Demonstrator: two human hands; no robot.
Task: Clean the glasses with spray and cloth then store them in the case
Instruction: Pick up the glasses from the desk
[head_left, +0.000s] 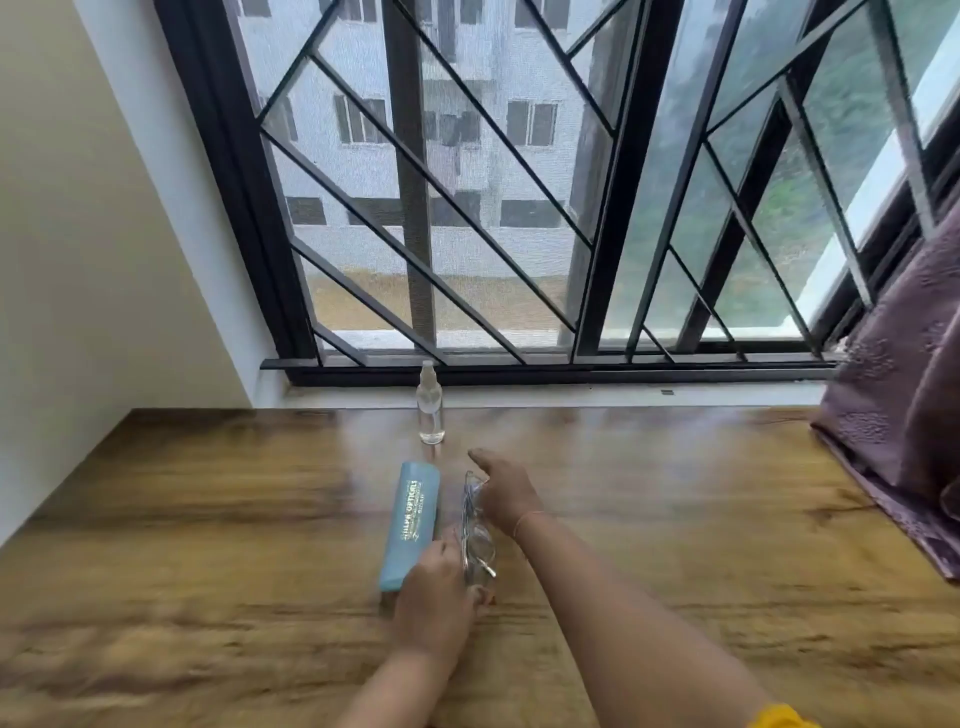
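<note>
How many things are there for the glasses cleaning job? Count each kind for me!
Spray bottle: 1
Blue case: 1
Glasses: 1
Total: 3

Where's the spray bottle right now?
Head view, centre-left: the spray bottle stands upright near the far edge of the table, below the window, just beyond the blue case.
</note>
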